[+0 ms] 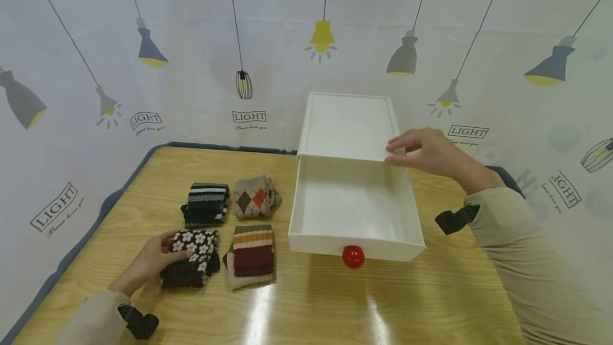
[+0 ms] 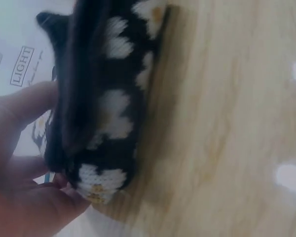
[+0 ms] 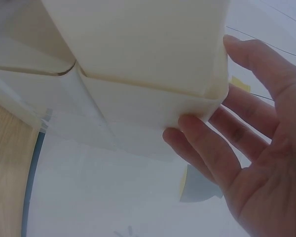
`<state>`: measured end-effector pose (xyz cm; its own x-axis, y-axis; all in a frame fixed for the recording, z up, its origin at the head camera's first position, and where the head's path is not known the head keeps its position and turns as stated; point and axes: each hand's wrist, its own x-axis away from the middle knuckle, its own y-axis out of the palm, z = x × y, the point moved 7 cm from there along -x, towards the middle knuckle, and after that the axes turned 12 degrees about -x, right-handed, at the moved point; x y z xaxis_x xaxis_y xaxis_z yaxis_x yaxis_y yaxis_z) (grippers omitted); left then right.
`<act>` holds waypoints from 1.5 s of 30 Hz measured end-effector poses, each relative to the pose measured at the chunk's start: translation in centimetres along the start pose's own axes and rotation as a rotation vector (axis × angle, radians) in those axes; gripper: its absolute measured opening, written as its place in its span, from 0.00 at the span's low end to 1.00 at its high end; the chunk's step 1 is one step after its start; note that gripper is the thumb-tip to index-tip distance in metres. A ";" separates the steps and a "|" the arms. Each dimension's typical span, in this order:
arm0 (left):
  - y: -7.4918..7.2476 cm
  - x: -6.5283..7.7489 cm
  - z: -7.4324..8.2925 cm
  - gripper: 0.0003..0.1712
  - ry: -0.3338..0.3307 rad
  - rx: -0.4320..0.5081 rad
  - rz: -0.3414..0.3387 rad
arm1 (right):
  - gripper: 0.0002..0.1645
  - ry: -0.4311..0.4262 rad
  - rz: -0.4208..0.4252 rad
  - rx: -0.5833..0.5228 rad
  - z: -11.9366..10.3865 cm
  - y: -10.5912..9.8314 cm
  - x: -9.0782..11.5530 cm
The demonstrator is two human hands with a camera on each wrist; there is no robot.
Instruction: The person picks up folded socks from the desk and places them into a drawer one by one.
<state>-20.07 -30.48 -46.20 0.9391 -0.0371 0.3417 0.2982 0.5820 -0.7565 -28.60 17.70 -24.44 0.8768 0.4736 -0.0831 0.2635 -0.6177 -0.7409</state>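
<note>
My left hand (image 1: 152, 260) grips a folded pair of black socks with white flowers (image 1: 196, 244) on the table, its thumb across the top. In the left wrist view the thumb and fingers pinch one end of the flowered socks (image 2: 113, 113). A white box (image 1: 351, 124) stands at the back with its drawer (image 1: 356, 209) pulled out, and a round red knob (image 1: 353, 257) sits on the drawer front. My right hand (image 1: 433, 153) holds the casing's upper front right corner. Up close, the right fingers curl about that white corner (image 3: 148, 94).
Beside the flowered socks lie black-and-white striped socks (image 1: 207, 204), beige argyle socks (image 1: 256, 197) and striped maroon, yellow and green socks (image 1: 254, 252). The wooden table (image 1: 316, 302) meets a lamp-printed curtain (image 1: 191, 89) behind.
</note>
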 end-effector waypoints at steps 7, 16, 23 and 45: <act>0.4 -0.2 -0.7 0.51 -0.027 0.086 -0.032 | 0.23 0.008 0.009 -0.013 0.1 0.0 0.1; -0.1 0.9 0.7 0.32 0.068 0.237 0.030 | 0.23 0.007 0.012 -0.017 0.1 0.0 0.2; -1.8 2.1 2.9 0.31 0.188 0.189 0.062 | 0.23 0.018 0.009 -0.011 0.3 0.0 0.2; -9.6 10.1 28.7 0.27 1.026 0.456 0.206 | 0.24 0.001 0.011 -0.020 0.6 0.1 0.2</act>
<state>-18.37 -13.09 -19.46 0.7224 -0.4306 -0.5410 0.2288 0.8872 -0.4007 -28.59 18.14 -24.89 0.8800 0.4664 -0.0904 0.2620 -0.6353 -0.7265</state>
